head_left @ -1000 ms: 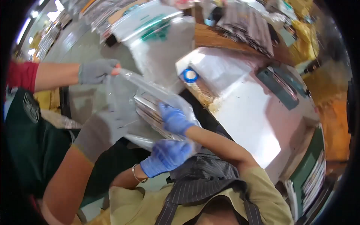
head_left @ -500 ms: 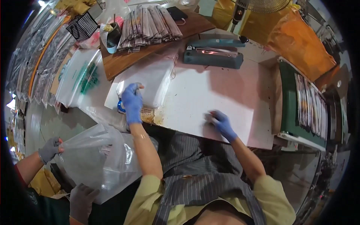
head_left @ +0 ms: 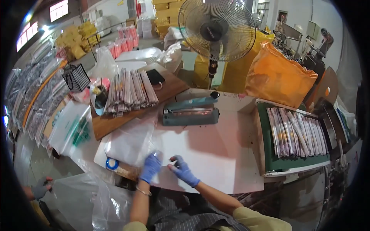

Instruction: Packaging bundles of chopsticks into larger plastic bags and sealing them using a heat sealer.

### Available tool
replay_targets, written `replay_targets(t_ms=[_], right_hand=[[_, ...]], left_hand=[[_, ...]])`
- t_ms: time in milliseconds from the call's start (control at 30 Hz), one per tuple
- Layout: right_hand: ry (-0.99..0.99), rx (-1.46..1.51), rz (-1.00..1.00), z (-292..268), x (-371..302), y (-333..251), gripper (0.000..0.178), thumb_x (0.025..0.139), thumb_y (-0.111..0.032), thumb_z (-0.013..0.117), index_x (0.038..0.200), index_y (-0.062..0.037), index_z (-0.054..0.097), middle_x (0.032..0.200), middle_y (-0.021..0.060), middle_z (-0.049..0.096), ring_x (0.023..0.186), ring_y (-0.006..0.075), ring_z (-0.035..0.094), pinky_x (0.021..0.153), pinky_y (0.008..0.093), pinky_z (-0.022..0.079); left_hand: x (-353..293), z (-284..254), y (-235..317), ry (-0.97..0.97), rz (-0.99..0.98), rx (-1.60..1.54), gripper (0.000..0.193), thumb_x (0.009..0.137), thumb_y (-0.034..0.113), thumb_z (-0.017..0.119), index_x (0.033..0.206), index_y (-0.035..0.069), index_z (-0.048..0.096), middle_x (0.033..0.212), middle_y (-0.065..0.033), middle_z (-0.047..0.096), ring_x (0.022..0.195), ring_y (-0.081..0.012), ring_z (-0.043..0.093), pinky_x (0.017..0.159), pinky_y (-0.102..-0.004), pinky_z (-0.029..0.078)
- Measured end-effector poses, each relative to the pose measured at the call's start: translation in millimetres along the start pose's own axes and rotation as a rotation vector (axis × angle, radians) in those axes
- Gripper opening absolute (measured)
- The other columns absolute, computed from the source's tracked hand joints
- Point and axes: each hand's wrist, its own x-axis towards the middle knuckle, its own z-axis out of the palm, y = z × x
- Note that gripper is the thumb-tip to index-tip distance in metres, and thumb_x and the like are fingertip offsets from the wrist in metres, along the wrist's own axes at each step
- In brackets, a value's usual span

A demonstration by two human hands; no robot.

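My left hand [head_left: 151, 168], in a blue glove, is at the near right corner of a stack of clear plastic bags [head_left: 129, 141]. Its fingers are closed on the edge of a thin clear bag, though the film is hard to make out. Just to the right, my right hand [head_left: 184, 172], also gloved in blue with darker fingertips, hovers over the white tabletop [head_left: 219, 169]. Its thumb and forefinger are apart, and nothing shows between them. A blue tape roll [head_left: 112, 163] lies left of my left hand. Beyond both hands stands a grey-green heat sealer [head_left: 190, 115].
Filled flat packs [head_left: 129, 92] lie on a brown board [head_left: 102, 125], back left. More packs [head_left: 296, 133] rest in a green-lined tray [head_left: 269, 163] at right. A fan [head_left: 216, 30] and orange sack [head_left: 281, 75] stand behind. Left, another person's gloved hand [head_left: 40, 188] holds a large clear bag [head_left: 83, 196].
My head view has tilted up, showing more of the room. My left hand has moved from on top of the bag stack to its right edge. My hands are now closer together.
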Motion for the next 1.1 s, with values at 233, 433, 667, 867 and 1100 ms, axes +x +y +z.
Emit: replay_targets(t_ms=[233,433,667,867,1100], right_hand=[[0.255,-0.281,-0.42,0,39,-11,0.011,0.075,-0.005,0.055,0.068,0.0014,0.05,0.075,0.0144,0.045,0.066,0.029,0.047,0.06,0.0346,0.04],[0.123,-0.18,-0.413,27,11,-39,0.006,0.074,-0.002,0.053,0.07,0.0025,0.051,0.08,0.0147,0.048,0.068,0.03,0.05,0.062,0.0343,0.042],[0.157,-0.724,-0.367,-1,14,-36,0.037,0.062,-0.019,0.065,0.092,-0.0039,0.05,0.108,0.0174,0.046,0.098,0.0351,0.047,0.08,0.0402,0.041],[0.369,-0.727,-0.543,-36,120,24,0.087,0.059,-0.029,0.073,0.13,-0.0052,0.03,0.131,0.0239,0.029,0.122,0.0388,0.028,0.101,0.0407,0.027],[0.506,0.251,0.052,-158,38,87,0.083,0.069,-0.015,0.072,0.134,-0.0012,0.022,0.124,0.014,0.043,0.115,0.0233,0.042,0.09,0.029,0.04]], left_hand=[[-3,-74,-15,0.323,-0.867,-0.582,0.033,0.077,0.025,0.057,0.096,-0.001,0.051,0.09,-0.0204,0.056,0.086,-0.0356,0.054,0.077,-0.041,0.042],[1,-38,23,0.143,-0.36,0.113,0.062,0.073,0.032,0.061,0.12,-0.004,0.041,0.125,-0.0242,0.039,0.119,-0.0418,0.03,0.101,-0.0475,0.022],[13,-39,-10,0.068,-0.346,-0.095,0.073,0.071,0.012,0.051,0.137,0.005,0.021,0.139,-0.0193,0.026,0.119,-0.0322,0.041,0.095,-0.034,0.037],[7,-83,48,-0.266,-0.346,-0.289,0.064,0.071,0.005,0.048,0.133,0.009,0.034,0.139,-0.0176,0.029,0.095,-0.0324,0.057,0.075,-0.0358,0.048],[0,-95,92,0.171,0.002,-0.681,0.02,0.073,-0.001,0.05,0.086,0.002,0.065,0.11,-0.0163,0.056,0.091,-0.0196,0.059,0.075,-0.0233,0.047]])
